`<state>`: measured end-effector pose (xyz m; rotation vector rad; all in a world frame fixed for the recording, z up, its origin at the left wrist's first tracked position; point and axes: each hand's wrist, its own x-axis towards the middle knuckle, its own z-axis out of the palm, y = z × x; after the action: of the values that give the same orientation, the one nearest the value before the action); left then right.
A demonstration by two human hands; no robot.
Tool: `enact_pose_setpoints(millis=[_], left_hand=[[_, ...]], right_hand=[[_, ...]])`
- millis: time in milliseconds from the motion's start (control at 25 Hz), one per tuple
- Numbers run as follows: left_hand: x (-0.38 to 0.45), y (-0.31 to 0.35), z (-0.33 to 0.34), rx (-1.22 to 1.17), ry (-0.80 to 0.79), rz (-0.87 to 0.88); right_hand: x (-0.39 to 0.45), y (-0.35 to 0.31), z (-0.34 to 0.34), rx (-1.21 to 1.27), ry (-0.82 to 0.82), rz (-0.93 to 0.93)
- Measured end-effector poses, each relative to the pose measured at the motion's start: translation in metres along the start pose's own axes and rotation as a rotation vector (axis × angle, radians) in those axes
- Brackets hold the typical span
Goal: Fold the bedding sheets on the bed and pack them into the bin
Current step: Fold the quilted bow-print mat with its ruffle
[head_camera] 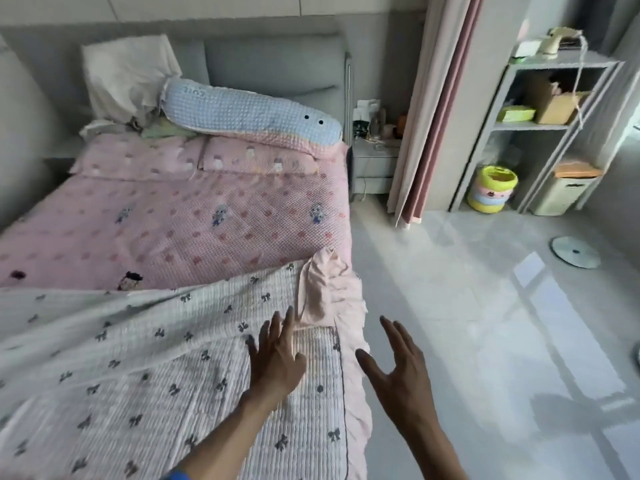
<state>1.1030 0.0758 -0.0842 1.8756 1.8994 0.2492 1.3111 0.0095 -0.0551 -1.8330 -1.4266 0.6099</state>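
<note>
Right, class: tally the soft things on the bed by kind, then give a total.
Quilts: 2, white and pink
Flat pillows: 2, and
Bolster: 1
Total: 5

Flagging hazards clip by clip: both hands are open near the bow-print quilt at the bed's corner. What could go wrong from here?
1. The bow-print quilt lies rumpled, its pink corner flipped up; folding without flattening may give a crooked bundle.
2. The pink frill overhangs the bed's edge, so the quilt could slide to the floor.
3. Neither the left hand nor the right hand grips anything yet.
</note>
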Motion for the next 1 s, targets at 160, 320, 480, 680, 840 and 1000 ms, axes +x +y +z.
enact_pose_setpoints(millis=[160, 320, 480, 680, 840, 1000], left_hand=[[0.01, -0.001, 0.018, -0.098, 0.104, -0.21], [0.034, -0.005, 0.058, -0.227, 0.118, -0.414], [0.061, 0.016, 0.058, -0.343, 0.126, -0.571], [0.098, 0.002, 0.081, -0.485, 0.285, -0.843], [0.132, -0.004, 0.139, -0.613, 0.364, -1.044], [0.17, -0.004, 0.216, -0.784, 0.35, -1.213]], right_hand=[[0.067, 0.017, 0.003, -0.009, -0.216, -0.179], [0.127, 0.035, 0.034, -0.137, -0.392, -0.355], [0.187, 0.054, 0.064, -0.289, -0.503, -0.557], [0.247, 0.058, 0.129, -0.418, -0.748, -0.85], [0.287, 0.084, 0.2, -0.393, -0.886, -1.002], [0.309, 0.137, 0.255, -0.444, -1.007, -1.106]])
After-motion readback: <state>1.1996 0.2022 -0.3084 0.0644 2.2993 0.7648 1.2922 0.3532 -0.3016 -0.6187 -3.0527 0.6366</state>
